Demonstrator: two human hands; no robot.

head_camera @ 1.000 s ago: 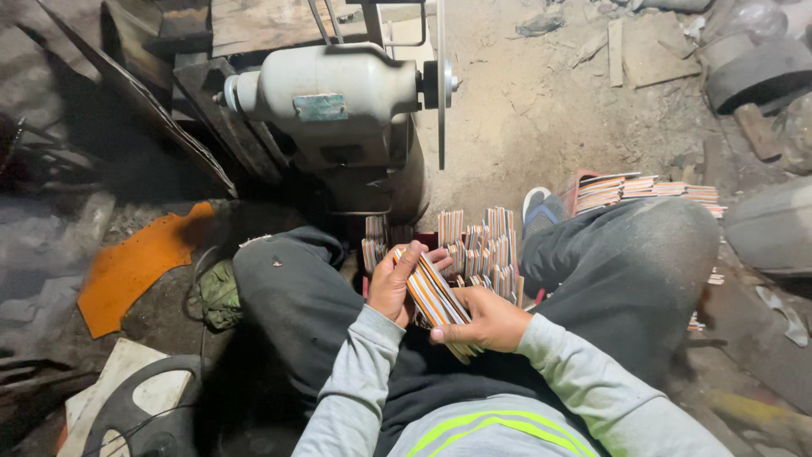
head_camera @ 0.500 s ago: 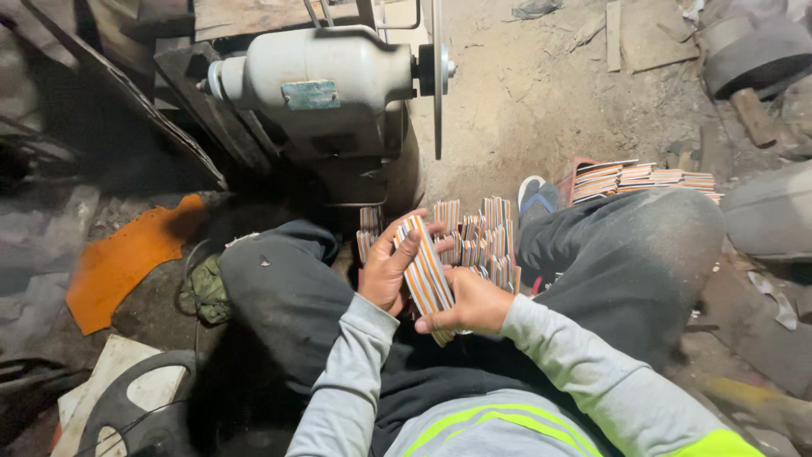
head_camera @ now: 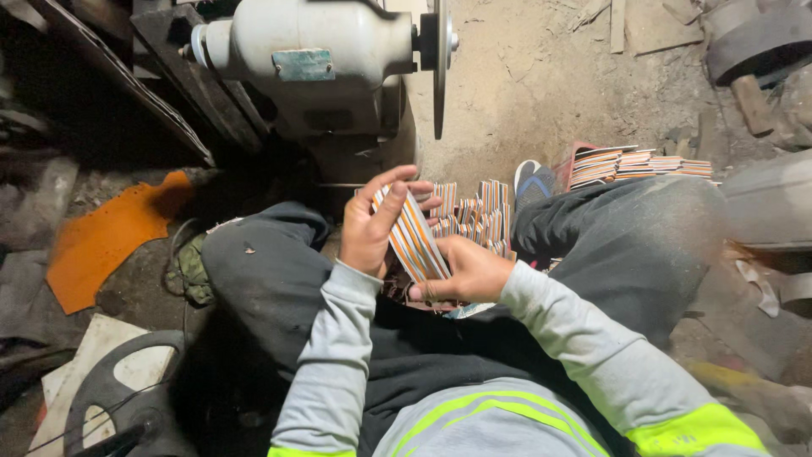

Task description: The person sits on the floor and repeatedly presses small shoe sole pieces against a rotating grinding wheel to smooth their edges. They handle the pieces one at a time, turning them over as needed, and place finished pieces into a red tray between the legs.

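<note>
Wearer's clothing, seen from above: light grey long sleeves reached both wrists, left hand (head_camera: 370,227) and right hand (head_camera: 469,271) bare; fluorescent yellow-green bands crossed grey top; dark dusty trousers; grey shoe (head_camera: 534,180) with blue insole.

- A small rectangular label plate (head_camera: 303,64) — pale teal-green with darker edges — sits on the side of the grey motor housing (head_camera: 313,51) at the top of the view, fixed flat and slightly tilted.
- Its surface looks worn and dusty; any marking on it is too small to tell.
</note>
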